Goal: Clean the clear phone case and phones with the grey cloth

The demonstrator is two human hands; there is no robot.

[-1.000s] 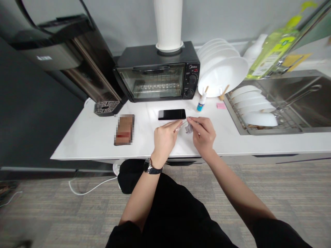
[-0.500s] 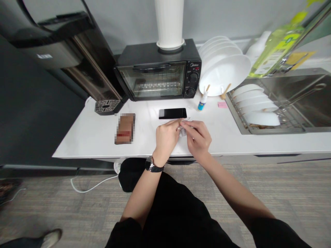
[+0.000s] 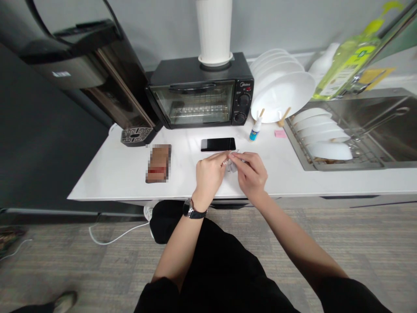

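Note:
My left hand (image 3: 209, 174) and my right hand (image 3: 253, 173) meet over the front part of the white counter, fingertips pinched close together. Between them is a small, thin, crumpled whitish piece (image 3: 232, 167), partly hidden by the fingers; its material is hard to tell. Both hands grip it. Just beyond my fingers lies a black phone (image 3: 218, 144), flat with its dark screen up. To the left rests a brown, blurred-out flat item (image 3: 158, 163). A small white bottle with a blue label (image 3: 255, 129) stands behind my right hand, near a pink sticky note (image 3: 280, 133).
A black toaster oven (image 3: 200, 102) stands at the back with a white container (image 3: 215, 32) on top. White plates (image 3: 283, 93) lean in a rack beside it. At right is a steel sink (image 3: 384, 130) with bowls (image 3: 329, 134); at left, a tall dark dispenser (image 3: 114, 82).
Both hands stay almost in place, still pinching. A little more of the whitish piece shows beneath the fingers. The whole view has shifted slightly.

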